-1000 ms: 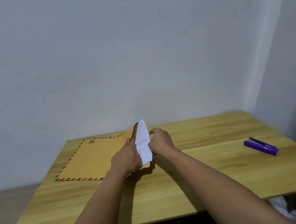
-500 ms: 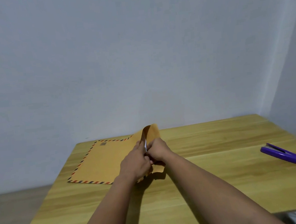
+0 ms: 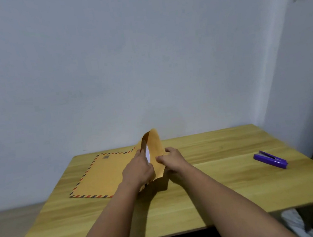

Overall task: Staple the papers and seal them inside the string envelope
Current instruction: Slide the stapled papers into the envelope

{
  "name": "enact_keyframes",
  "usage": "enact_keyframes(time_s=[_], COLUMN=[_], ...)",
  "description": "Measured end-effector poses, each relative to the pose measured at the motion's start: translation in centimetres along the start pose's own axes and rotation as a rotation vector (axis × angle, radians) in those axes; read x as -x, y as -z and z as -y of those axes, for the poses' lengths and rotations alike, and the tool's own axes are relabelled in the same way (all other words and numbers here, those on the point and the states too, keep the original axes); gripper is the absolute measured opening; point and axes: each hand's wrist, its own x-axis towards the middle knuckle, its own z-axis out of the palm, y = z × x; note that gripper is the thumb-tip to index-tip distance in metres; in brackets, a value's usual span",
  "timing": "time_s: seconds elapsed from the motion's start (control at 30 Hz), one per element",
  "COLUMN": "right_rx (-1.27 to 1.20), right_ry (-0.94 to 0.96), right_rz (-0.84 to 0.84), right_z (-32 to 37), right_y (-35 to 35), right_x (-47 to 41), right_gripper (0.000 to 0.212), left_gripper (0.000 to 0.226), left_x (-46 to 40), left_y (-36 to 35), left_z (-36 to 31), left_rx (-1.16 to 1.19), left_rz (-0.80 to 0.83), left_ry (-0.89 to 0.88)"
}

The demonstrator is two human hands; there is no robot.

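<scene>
Brown paper string envelope with striped red-and-blue border [image 3: 103, 174] lies flat on the light wooden surface [image 3: 217, 189], flap end raised. Left hand [image 3: 138, 170] grips the mouth edge; right hand [image 3: 172, 160] pinches the upright flap. White papers [image 3: 147, 153] show inside the opening. Purple stapler [image 3: 270, 159] rests well apart, right.

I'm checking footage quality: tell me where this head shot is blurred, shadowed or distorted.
Head view: soft all over, with the stapler smeared at its edges; light is dim and even, with no glare; the hands and envelope cast a dark shadow on the table beneath them; wide-angle bending shows in the leaning wall corner at right.
</scene>
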Motion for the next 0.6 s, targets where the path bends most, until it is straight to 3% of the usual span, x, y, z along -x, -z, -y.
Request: enact_keyframes(time_s=[0.07,0.1,0.23,0.37,0.47,0.6], right_rx=[-0.026,-0.024,0.12,0.547,0.795,0.838], right_ry=[0.033,0.056,0.095,0.072,0.106,0.244], right_rz=[0.103,0.121,0.158,0.216,0.126,-0.066], right_z=[0.0,0.0,0.4,1.7,2.2,2.6], right_y=[0.8,1.1,3.3,6.5,7.7,7.1], right_x=[1.4,2.0,3.3,2.9,0.6,-3.8], right_gripper=[0.024,0.019,0.025,0.025,0.021,0.024], left_gripper=[0.076,0.074,0.078,0.07,0.068,0.079], left_x=[0.5,0.9,2.6,2.1,0.9,-1.4], left_y=[0.7,1.1,2.4,2.7,2.0,-0.4], left_z=[-0.9,-1.3,-1.7,-0.7,0.9,4.2], left_rx=[-0.013,-0.006,0.146,0.136,-0.015,-0.106], left_rz=[0.012,0.037,0.091,0.028,0.02,0.078], left_ry=[-0.002,-0.013,-0.139,-0.136,-0.139,-0.129])
